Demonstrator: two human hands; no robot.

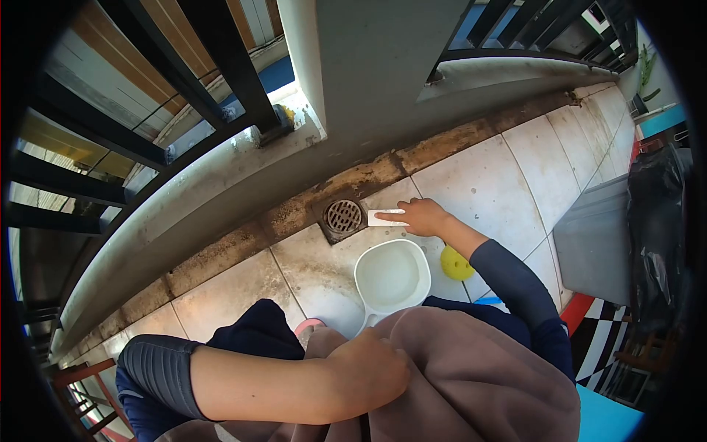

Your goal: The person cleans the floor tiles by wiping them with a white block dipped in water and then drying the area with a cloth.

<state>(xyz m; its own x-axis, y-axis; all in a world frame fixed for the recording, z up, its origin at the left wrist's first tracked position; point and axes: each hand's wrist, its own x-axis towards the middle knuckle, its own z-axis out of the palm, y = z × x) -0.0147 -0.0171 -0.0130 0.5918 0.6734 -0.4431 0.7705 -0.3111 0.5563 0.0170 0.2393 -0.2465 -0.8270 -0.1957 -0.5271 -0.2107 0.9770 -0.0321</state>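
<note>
My right hand [423, 216] reaches forward, fingers closed on a flat white rectangular piece [384, 218] held low over the tiles. Its underside is hidden, so its kind cannot be told. Just left of it lies a round slotted floor drain [344, 216] in a dirty square frame. Below the drain stands a white dipper [392, 274] with what looks like water in it, its handle pointing toward me. Curled against my lap, my left hand [368, 376] is closed on the brown cloth [471, 361], which bunches beside it; the fingertips are hidden.
A round yellow-green object [456, 263] sits under my right forearm. Brown grime lines the tiles [228, 289] along the low wall [368, 147]. Dark metal bars [213, 74] rise at left. A grey bin [595, 239] with a black bag stands at right.
</note>
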